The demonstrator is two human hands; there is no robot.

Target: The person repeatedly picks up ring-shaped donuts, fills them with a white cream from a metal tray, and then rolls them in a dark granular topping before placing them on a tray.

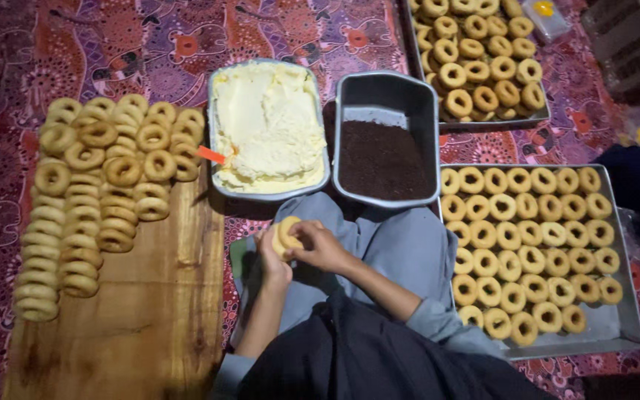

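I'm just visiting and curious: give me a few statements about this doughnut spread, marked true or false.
1. Both hands hold one doughnut over the lap. True: left hand and right hand are both on it.
2. The pan of cream is empty. False: it is heaped with pale cream.
3. The dark sprinkles sit in a metal pan to the right of the cream. True.
4. The doughnuts on the wooden board lie flat in neat rows. False: they are stacked in overlapping piles; the flat rows are on the metal tray at right.
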